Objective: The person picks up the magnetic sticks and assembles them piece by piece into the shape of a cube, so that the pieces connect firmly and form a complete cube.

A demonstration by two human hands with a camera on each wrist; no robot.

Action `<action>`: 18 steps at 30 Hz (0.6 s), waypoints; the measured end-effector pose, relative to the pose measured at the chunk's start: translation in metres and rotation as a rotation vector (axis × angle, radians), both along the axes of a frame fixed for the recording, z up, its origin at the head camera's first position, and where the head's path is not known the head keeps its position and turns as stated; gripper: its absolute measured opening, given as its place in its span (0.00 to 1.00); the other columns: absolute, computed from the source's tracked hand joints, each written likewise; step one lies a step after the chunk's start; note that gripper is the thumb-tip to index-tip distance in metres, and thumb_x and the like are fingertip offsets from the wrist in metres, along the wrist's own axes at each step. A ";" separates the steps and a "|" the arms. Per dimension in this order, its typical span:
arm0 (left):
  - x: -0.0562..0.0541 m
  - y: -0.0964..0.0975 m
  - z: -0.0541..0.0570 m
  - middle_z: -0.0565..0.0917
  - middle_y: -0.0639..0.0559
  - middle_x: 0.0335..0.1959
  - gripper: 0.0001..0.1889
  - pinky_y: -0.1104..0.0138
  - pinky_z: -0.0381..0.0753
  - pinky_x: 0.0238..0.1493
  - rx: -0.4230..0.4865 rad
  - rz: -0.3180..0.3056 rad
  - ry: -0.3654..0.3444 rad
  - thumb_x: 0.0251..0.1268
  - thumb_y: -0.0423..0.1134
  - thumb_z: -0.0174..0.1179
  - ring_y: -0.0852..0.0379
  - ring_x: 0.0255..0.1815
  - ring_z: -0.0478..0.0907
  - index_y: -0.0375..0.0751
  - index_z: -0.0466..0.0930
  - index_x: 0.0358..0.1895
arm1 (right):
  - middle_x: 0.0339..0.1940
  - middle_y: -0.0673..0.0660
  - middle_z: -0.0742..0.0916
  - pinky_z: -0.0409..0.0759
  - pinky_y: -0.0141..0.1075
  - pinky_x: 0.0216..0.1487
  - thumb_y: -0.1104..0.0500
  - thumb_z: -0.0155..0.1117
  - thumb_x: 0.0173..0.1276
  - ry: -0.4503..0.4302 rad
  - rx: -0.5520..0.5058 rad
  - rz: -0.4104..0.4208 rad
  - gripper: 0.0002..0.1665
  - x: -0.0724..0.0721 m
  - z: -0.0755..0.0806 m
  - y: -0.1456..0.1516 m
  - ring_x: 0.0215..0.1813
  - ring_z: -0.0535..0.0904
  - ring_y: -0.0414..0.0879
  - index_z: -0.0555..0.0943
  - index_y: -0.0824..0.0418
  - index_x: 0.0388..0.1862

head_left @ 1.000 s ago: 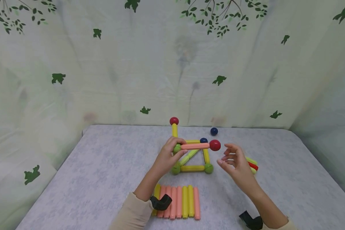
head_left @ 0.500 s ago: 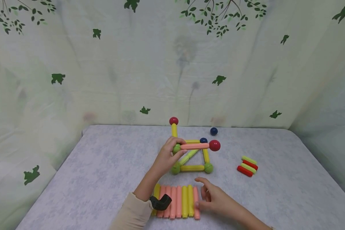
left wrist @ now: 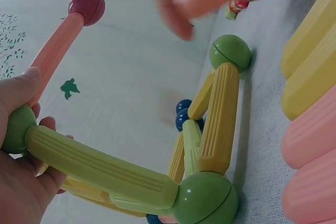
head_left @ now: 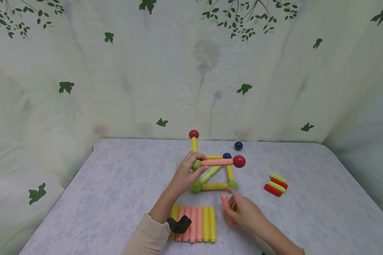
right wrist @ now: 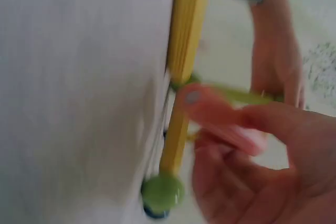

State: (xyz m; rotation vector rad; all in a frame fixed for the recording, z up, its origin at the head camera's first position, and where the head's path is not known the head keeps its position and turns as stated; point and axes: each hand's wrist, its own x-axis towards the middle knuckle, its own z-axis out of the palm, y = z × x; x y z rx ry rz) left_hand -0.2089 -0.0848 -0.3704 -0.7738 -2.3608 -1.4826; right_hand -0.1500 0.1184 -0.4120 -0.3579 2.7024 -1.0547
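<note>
My left hand (head_left: 186, 174) grips a green ball (left wrist: 19, 129) at the top corner of a frame of sticks and balls. From that ball a pink stick (head_left: 216, 162) reaches out sideways to a red ball (head_left: 239, 161). A light green stick (left wrist: 100, 166) runs down to a lower green ball (left wrist: 206, 199). Just in front of the frame, my right hand (head_left: 247, 214) pinches a loose pink stick (head_left: 225, 202), blurred in the right wrist view. The frame's near yellow stick (head_left: 214, 186) ends at another green ball (head_left: 232, 185), close beyond my right fingertips.
A row of pink and yellow sticks (head_left: 199, 225) lies in front, partly behind my left wrist. Several short red and light green sticks (head_left: 276, 185) lie at right. A loose dark blue ball (head_left: 238, 145) rests near the table's back edge. A second red ball (head_left: 193, 134) tops an upright yellow stick.
My right hand went from beside the red ball down to the row, took the pink stick from its right end and lifted it toward the frame. My left hand stayed in place.
</note>
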 end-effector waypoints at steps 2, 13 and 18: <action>0.007 0.001 0.009 0.72 0.46 0.39 0.11 0.71 0.67 0.32 -0.012 0.002 -0.005 0.58 0.30 0.59 0.56 0.36 0.67 0.34 0.73 0.44 | 0.25 0.46 0.78 0.74 0.31 0.25 0.58 0.65 0.59 0.097 -0.039 -0.080 0.26 -0.010 0.006 0.007 0.26 0.72 0.41 0.69 0.60 0.55; 0.014 0.002 0.018 0.73 0.42 0.40 0.10 0.71 0.68 0.33 0.001 -0.005 -0.007 0.58 0.28 0.58 0.55 0.37 0.67 0.32 0.74 0.43 | 0.35 0.53 0.81 0.78 0.39 0.39 0.60 0.64 0.59 0.304 -0.217 -0.198 0.15 -0.044 0.014 0.030 0.41 0.77 0.47 0.73 0.59 0.44; 0.013 0.002 0.017 0.73 0.43 0.41 0.10 0.68 0.71 0.37 0.017 -0.002 -0.006 0.57 0.28 0.59 0.53 0.40 0.68 0.32 0.74 0.43 | 0.36 0.53 0.81 0.78 0.40 0.41 0.62 0.63 0.60 0.289 -0.287 -0.202 0.10 -0.051 0.009 0.029 0.43 0.76 0.47 0.73 0.57 0.40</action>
